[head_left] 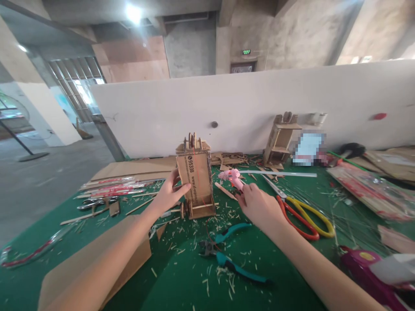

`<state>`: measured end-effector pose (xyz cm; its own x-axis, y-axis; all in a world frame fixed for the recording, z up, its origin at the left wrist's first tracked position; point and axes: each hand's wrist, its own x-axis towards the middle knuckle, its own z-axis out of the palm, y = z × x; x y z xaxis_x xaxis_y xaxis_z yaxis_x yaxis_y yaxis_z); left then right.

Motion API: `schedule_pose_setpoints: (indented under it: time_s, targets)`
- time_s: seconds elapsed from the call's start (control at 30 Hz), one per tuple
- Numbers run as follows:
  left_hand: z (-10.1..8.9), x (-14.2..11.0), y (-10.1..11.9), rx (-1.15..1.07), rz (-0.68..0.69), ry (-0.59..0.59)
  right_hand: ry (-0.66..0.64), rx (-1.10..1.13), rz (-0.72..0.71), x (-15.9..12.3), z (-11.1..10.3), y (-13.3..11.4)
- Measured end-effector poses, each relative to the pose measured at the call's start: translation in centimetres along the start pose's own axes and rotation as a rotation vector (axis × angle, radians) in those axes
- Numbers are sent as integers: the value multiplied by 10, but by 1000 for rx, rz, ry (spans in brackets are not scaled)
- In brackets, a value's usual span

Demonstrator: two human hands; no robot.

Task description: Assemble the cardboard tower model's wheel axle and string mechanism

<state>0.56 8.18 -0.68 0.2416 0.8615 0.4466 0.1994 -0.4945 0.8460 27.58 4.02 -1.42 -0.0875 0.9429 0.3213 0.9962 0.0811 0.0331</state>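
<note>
L hand (168,188): holding cardboard model (198,175) by its L side; thumb on printed front, other fingers partly hidden at side/back.
R hand (261,205): fingers wrapped on handle of pink glue gun (231,174); fingertips mostly out of sight.
Cardboard model: in L fingers, approx. upright, discs on top, red line down front, stick across base. Can't tell if base touches desk (181,276).
Pink glue gun: in R fingers, nozzle twd model, apart from it; glue stick (279,173) out the back, runs R past fingers.
Flat wood stick (226,191): btwn L + R fingers, just L of gun.
Pliers (233,252): teal handles spread, lying btwn the two sets of fingers but nearer cam.
Scissors (301,216): red + yellow grips, just R of R fingers, blades pointing away.
2nd model (282,140): beyond R fingers, off to R, upright.
Pixelated panel (308,148): R of 2nd model, also beyond R fingers.
Cardboard sheet (78,263): nearer cam than L fingers, below L forearm.
Desk: green, shavings (228,276) scattered btwn fingers + nearer cam.
</note>
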Motion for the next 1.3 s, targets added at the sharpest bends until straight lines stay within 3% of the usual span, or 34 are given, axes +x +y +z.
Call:
schedule_pose_setpoints:
  time_s: [0.13, 0.27, 0.43, 0.63, 0.83, 1.0, 1.13, 1.3]
  targets:
    - [-1, 1, -5, -76, -3, 184, 15, 130, -216, -21, -11, -11]
    - [-6, 5, -17, -61, -41, 406, 5, 277, -346, -28, -6, -14]
    - [-17, 9, -19, 52, -49, 484, -16, 369, -438, -27, 0, -17]
    - [-19, -4, 14, 233, -4, 544, 75, 390, -471, -18, -12, -31]
    - [-2, -54, 25, 639, 219, 336, 122, 301, -474, -2, -11, -52]
    - [-6, -71, 32, 914, 133, 52, 92, 297, -542, 0, -1, -59]
    - [-5, -71, 27, 1008, 162, -32, 96, 379, -526, -1, 1, -59]
    - [3, -74, 17, 979, 177, -29, 24, 565, -571, -4, -15, -60]
